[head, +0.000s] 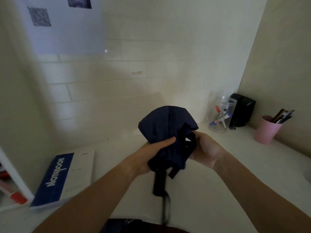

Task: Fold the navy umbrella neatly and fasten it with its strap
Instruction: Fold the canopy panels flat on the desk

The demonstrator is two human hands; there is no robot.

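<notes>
Soft, crumpled navy fabric umbrella [166, 132] held above the pale smooth desk [218, 190], canopy bunched into a rounded dome, slim dark handle [159, 182] hanging toward the body. Left hand [151, 155] wrapped tight around the gathered cloth, thumb pressed flat on top. Right hand [205, 148] pinching a narrow dark strap [190, 140] at the canopy's side.

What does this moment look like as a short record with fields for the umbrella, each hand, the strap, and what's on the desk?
umbrella: navy umbrella, collapsed, canopy bunched and loose, held above the desk
left hand: left hand grips the canopy's lower part
right hand: right hand holds the fabric on the other side
strap: not fastened as far as can be seen; which dark piece is the strap is unclear
handle: handle points toward the person
desk items: notebook, clear jar, pink cup
</notes>
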